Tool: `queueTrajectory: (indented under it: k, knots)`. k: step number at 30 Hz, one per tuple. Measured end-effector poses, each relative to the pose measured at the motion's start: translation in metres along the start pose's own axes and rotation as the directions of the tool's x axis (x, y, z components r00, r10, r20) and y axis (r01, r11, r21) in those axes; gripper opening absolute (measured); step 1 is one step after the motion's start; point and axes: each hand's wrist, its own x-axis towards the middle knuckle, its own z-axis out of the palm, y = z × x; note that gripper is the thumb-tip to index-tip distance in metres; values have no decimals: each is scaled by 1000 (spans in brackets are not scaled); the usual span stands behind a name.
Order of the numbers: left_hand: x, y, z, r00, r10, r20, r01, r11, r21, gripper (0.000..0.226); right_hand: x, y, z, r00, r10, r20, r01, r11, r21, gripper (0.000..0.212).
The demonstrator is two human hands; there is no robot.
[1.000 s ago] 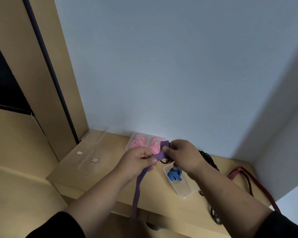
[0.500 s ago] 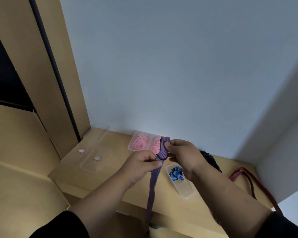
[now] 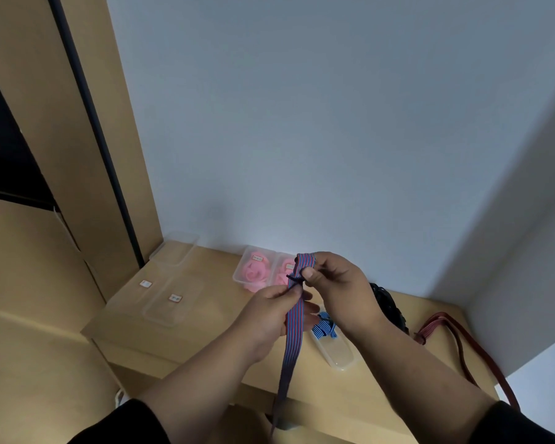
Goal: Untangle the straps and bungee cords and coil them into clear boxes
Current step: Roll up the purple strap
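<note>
— hands busy with what?
— right hand (image 3: 337,283) pinches the striped strap's (image 3: 293,328) folded top; left hand (image 3: 274,318), just below, grips it, likely steadying it while the tail hangs free.

So on the tabletop (image 3: 205,341): two lids (image 3: 161,299) lie flat at the left, an empty box (image 3: 177,248) behind them against the wall. Two filled boxes (image 3: 263,270) sit side by side mid-back. Another box (image 3: 334,344) lies in front of those, to the right, a coiled cord (image 3: 325,328) in its far end. Further right there's a dark bundle (image 3: 388,306), then a long strap (image 3: 462,347) trailing off the front edge.
</note>
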Motion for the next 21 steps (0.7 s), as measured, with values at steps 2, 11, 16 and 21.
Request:
queueTrajectory:
  k: [2,11,16,21]
  knots:
    - [-1,5,2,999,-5,42,9,996,-91,27,-5,-2,-2,999,-36,30,37,999,-39,22]
    - [-12,23,-7,963,-55,266,67,997,-36,36,-22,-2,-16,890,-382,248,455,766,-454,28]
    - [-19,25,-14,957,-11,291,17,1000,-16,26,-26,3,-18,872,-436,223,487,722,-492,28]
    - [-23,24,-13,963,-12,270,-14,995,97,29,-27,-3,-9,989,-139,40,145,951,-275,17]
